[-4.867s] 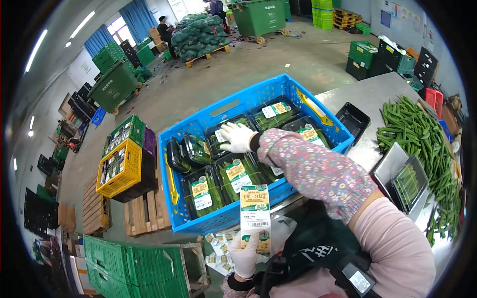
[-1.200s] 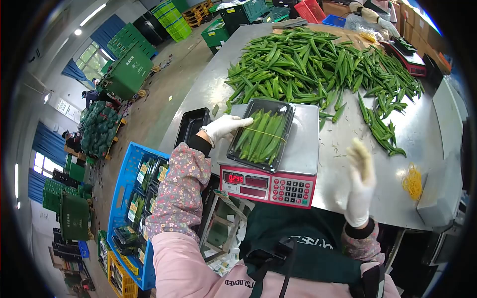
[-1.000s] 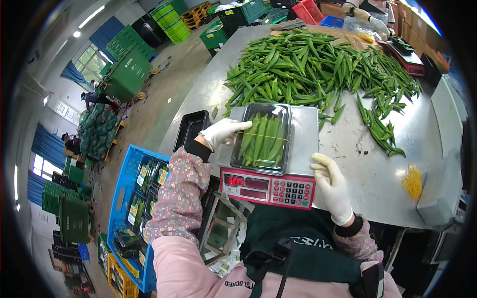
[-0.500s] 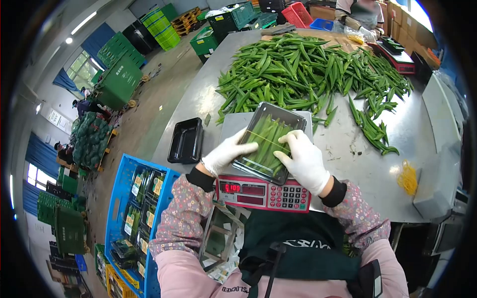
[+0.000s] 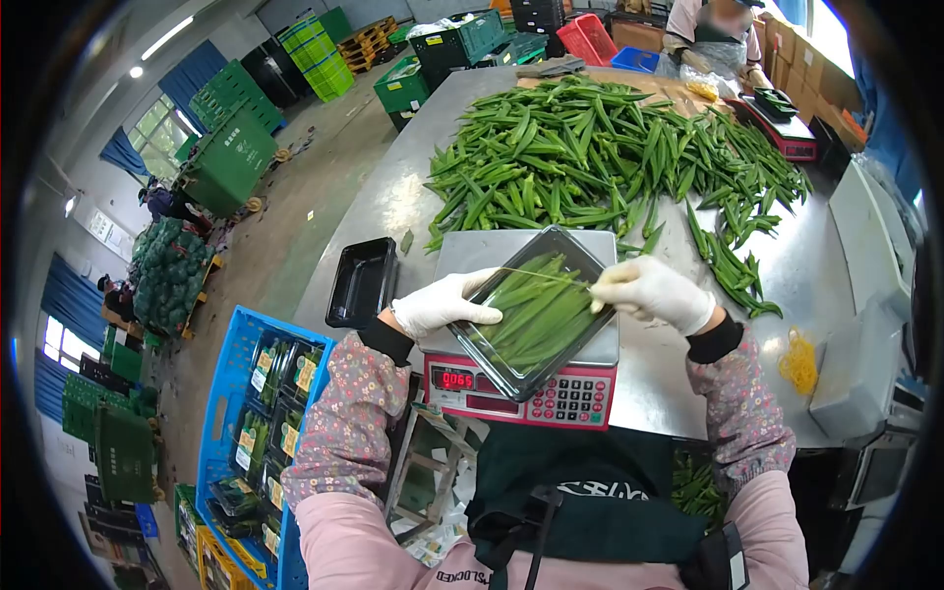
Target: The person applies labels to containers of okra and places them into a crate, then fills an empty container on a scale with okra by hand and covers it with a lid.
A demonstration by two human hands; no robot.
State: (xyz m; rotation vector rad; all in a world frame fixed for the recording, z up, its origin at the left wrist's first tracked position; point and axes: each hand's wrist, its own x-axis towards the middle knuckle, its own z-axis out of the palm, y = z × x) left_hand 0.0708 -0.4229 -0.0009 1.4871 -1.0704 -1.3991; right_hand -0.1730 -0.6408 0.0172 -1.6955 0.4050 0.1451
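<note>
A lidded black tray of okra (image 5: 536,320) is held tilted above the pan (image 5: 462,256) of a red-fronted scale (image 5: 580,395); whether the pan is touched by its underside cannot be told. The tray's left side is gripped by the left hand (image 5: 447,303), thumb laid over the lid. A thin yellow band (image 5: 551,276) runs across the lid toward the right hand (image 5: 657,290), whose fingertips are pinched together on it at the tray's right edge.

Handling (judged): load light; tray walls thin and somewhat springy; clear lid smooth, likely slippery under gloves and easily dented by pressing at its centre. Pods firm but liable to bruise. Hold best taken along the rim on opposite sides, lid and base pinched together. Band soft and stretchy, prone to snap back.

Writing: 0.065 is apparently shown in red on the display (image 5: 455,380). "SLOCKED" is read on the pink jacket (image 5: 334,531), preceding lettering unclear. White script on the dark green apron (image 5: 551,531) is not legible. Labels on packs in the blue crate (image 5: 222,403) are too small to be read.
</note>
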